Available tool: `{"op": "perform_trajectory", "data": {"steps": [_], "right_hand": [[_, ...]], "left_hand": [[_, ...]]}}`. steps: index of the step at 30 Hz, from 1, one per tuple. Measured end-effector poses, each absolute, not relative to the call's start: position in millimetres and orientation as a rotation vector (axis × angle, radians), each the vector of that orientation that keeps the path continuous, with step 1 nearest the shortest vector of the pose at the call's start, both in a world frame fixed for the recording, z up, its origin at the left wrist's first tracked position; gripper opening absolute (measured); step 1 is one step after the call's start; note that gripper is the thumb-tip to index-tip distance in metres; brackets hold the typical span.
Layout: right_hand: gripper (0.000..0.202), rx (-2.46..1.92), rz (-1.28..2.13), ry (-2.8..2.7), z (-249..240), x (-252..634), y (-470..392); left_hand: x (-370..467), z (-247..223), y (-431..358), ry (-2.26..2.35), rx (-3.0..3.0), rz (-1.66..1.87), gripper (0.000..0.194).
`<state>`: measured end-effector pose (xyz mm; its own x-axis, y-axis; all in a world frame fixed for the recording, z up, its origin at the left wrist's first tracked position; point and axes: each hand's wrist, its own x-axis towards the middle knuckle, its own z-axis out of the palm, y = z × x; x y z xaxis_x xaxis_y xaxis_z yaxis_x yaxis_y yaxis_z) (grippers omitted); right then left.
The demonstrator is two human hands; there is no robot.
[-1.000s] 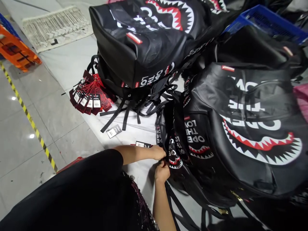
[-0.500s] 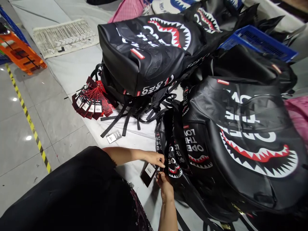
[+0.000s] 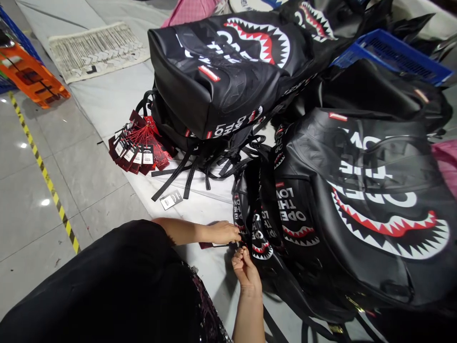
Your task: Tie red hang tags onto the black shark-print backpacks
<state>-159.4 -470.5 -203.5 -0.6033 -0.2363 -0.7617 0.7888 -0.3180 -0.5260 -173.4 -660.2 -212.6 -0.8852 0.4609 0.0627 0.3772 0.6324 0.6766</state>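
A black backpack (image 3: 364,200) with a red and white shark-mouth print lies on the right. Beside its side pocket, my left hand (image 3: 224,233) is closed, its fingertips pinched on a thin hang tag string at the pack's edge. The dark red hang tag (image 3: 206,245) shows edge-on under that hand, mostly covered. Just below, my right hand (image 3: 247,269) is closed too, thumb and finger pinching the string close to the left fingertips. The string itself is barely visible between the hands.
Another black backpack (image 3: 217,81) lies behind, with a fan of red hang tags (image 3: 141,150) near its straps. A loose tag (image 3: 171,199) lies on the white sheet (image 3: 135,100). A blue crate (image 3: 400,52) stands at back right, an orange crate (image 3: 34,78) at left.
The hang tag has turned from face-up to edge-on beneath my left hand. My left hand has flattened over it, and my right hand has shifted slightly up. The view has shifted a little.
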Motion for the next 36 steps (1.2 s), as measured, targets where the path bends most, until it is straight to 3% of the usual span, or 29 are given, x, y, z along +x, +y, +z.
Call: {"op": "perform_trajectory", "data": {"steps": [7,18,25,36], "right_hand": [[0.020,1.017,-2.052,1.543,-203.0,-158.9,-495.1],[0.012,1.209,-2.082,1.582,-209.4,-162.6,-511.4],[0.013,1.225,-2.096,1.531,-211.6,-157.0,-513.1],[0.015,1.298,-2.084,1.568,-218.6,-156.9,-513.1]], "left_hand": [[-158.0,-199.8,-649.6,2.896,0.883,0.910,0.026],[-169.8,-205.5,-645.6,2.138,0.148,1.661,0.024],[-170.2,-207.1,-644.5,2.381,0.197,1.111,0.025],[-170.3,-202.3,-642.5,2.368,0.211,1.003,0.028]]}}
